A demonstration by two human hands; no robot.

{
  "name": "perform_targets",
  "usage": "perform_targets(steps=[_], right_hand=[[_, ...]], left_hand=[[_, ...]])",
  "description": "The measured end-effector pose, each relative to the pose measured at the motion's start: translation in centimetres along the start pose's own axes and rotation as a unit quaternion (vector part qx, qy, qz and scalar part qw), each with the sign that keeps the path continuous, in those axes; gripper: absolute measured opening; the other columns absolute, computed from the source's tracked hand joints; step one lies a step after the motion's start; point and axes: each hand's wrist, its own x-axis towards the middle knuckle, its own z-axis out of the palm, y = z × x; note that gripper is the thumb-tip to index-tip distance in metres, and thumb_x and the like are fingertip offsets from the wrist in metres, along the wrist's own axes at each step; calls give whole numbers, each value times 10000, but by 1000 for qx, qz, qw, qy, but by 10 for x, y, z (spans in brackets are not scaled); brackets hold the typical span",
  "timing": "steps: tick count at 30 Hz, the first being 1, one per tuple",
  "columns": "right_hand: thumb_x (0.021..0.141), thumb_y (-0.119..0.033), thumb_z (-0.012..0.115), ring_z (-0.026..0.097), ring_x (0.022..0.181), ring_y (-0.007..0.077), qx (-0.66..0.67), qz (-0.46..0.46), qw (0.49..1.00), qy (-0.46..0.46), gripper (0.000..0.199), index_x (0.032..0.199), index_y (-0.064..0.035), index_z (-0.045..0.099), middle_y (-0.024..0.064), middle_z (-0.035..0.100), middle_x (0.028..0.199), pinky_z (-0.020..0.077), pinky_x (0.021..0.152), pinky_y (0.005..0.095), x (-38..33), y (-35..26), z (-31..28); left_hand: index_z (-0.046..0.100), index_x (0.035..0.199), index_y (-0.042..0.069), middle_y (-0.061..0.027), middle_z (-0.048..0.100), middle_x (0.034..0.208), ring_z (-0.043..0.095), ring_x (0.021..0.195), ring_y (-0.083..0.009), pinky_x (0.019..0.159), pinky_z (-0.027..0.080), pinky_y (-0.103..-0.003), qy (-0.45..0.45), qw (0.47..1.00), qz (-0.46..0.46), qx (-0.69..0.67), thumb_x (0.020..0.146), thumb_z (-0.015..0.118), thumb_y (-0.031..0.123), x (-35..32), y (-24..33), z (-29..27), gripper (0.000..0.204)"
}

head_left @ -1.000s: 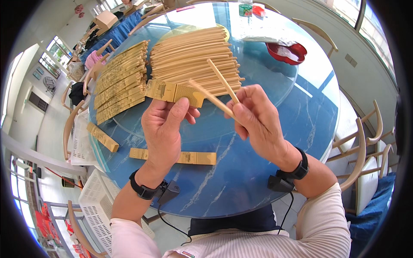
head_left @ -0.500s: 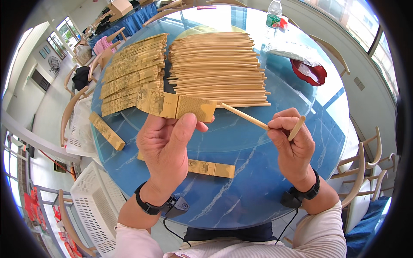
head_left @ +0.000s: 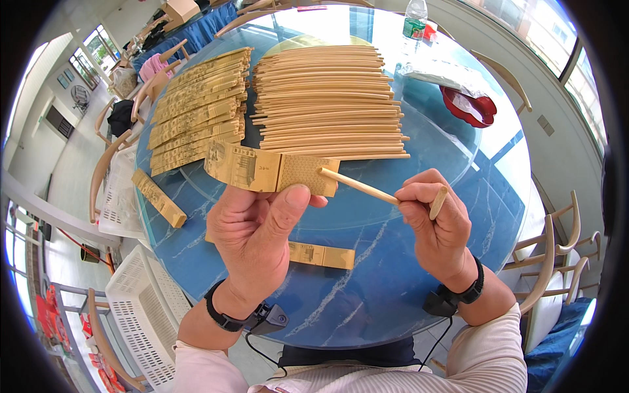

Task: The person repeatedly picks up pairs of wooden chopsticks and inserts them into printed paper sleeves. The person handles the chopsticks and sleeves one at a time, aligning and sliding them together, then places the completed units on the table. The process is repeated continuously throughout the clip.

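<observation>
left hand (head_left: pixel 259 226) pinches the thin paper sleeve (head_left: pixel 272 170) at its open end above the blue table (head_left: pixel 367 288), right hand (head_left: pixel 436 219) grips a pair of chopsticks (head_left: pixel 357 185), tip at the sleeve mouth; sleeve likely light, crushable, sticks stiff

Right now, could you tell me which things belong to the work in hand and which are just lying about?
In use: paper sleeve in left hand; chopsticks in right hand; loose chopstick pile; sleeve stack.
Lying about: red bowl; water bottle; white basket.
</observation>
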Motion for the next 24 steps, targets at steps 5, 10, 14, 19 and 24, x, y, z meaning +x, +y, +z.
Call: perform_targets(steps=[5,10,14,19,24], right_hand=[[1097,-100,638,585,658,99,29,16,999,-21,150,1091,46,675,83,647,861,468,589,243,-1,-2,0],[1056,-65,675,615,690,182,53,66,995,-46,112,1111,33,674,106,662,867,486,605,288,-4,-4,-1],[1109,-111,617,582,637,95,47,31,997,-56,170,1125,49,670,88,654,854,467,566,238,-3,1,1],[1098,-174,647,589,623,103,56,33,996,-69,242,1198,46,661,68,663,839,485,570,252,-8,4,9],[1033,-223,723,618,648,254,42,94,982,-159,282,1185,0,644,113,619,781,475,576,360,-6,-3,4]], left_hand=[[640,1358,-16,-148,776,1191,781,993,-264,792,651,-399,8,1000,15,6,1067,693,142,-1,2,1,335],[643,1347,-27,-143,774,1186,770,987,-239,775,657,-398,0,1000,11,13,1053,710,116,-2,3,3,334],[657,1293,-67,-150,784,1124,767,955,-193,816,653,-340,-14,999,-32,13,1018,748,50,-6,1,8,312],[688,1230,-44,-161,790,1067,778,918,-214,761,661,-359,-27,996,-70,44,1021,748,82,-13,-9,14,252],[649,1224,-51,-158,781,1077,763,908,-184,789,635,-320,-20,999,-38,11,1052,706,71,-8,-12,11,218]])
